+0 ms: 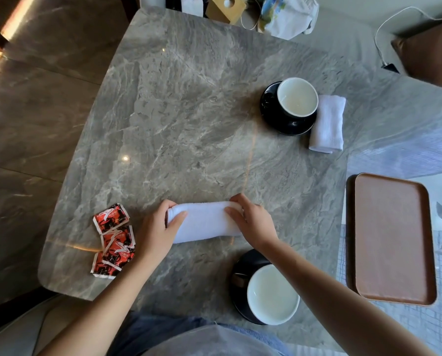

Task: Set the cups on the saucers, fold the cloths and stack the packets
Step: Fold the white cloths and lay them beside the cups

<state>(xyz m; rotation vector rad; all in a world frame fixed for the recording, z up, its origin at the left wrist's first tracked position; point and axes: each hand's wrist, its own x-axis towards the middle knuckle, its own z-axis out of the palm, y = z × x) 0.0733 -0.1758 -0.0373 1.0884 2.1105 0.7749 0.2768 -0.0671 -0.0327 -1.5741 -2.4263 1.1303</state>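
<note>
**White cloth gripped at both ends, mid-fold**

White cloth lies as a narrow band across the near middle of the marble table, between the two hands. The left hand wraps its left end, with the thumb laid on top and the fingers curled round the far edge. The right hand grips the right end in the same way, fingers bent over the fold. Holding both ends at once likely keeps the layers square while the band is tightened or turned over.

Both cups look done. The far cup sits on the far saucer, and the near cup sits on the near saucer, close to the person's body. A folded cloth lies touching the far saucer's right side. It is probably the pattern this one is meant to match.

The packets, red and black, lie in a loose overlapping row just left of the left hand. They are not squared into a stack, so that step seems left to do. A brown tray sits apart at the right.
</note>
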